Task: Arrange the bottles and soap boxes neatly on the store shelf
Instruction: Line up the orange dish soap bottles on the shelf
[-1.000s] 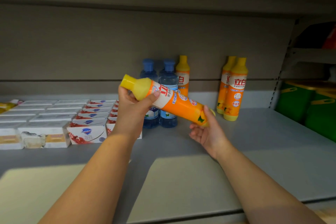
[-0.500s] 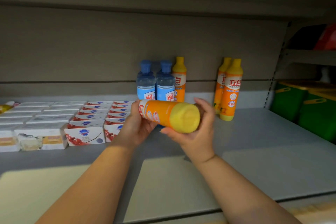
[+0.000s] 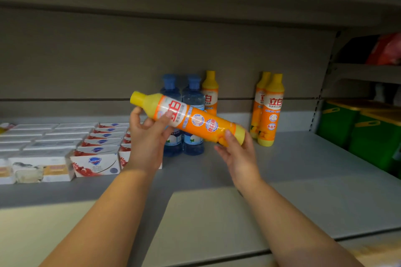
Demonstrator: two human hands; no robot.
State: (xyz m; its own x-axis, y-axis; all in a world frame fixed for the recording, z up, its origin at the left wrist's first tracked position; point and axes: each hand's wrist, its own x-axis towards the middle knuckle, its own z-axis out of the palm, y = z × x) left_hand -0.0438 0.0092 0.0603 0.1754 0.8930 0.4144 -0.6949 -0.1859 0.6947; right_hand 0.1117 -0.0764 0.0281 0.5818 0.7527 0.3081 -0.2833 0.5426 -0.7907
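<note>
An orange detergent bottle (image 3: 195, 120) with a yellow cap lies nearly level in the air above the grey shelf (image 3: 303, 180), cap to the upper left. My left hand (image 3: 147, 136) grips its neck end from below, thumb over the label. My right hand (image 3: 236, 151) cups its yellow base, thumb on the side. Behind stand two blue bottles (image 3: 193, 102) and an orange bottle (image 3: 210, 91). Two more orange bottles (image 3: 271, 108) stand to the right. Rows of soap boxes (image 3: 95, 158) fill the shelf's left side.
Green bins with yellow lids (image 3: 368, 134) sit on the neighbouring shelf at the right. A grey back panel (image 3: 130, 60) closes the shelf behind, and another shelf board runs overhead. The shelf's front edge (image 3: 217, 251) runs below my arms.
The bottle has swung from pointing its base at the camera back to lying sideways, cap to the upper left. Both hands kept hold and rose slightly.
</note>
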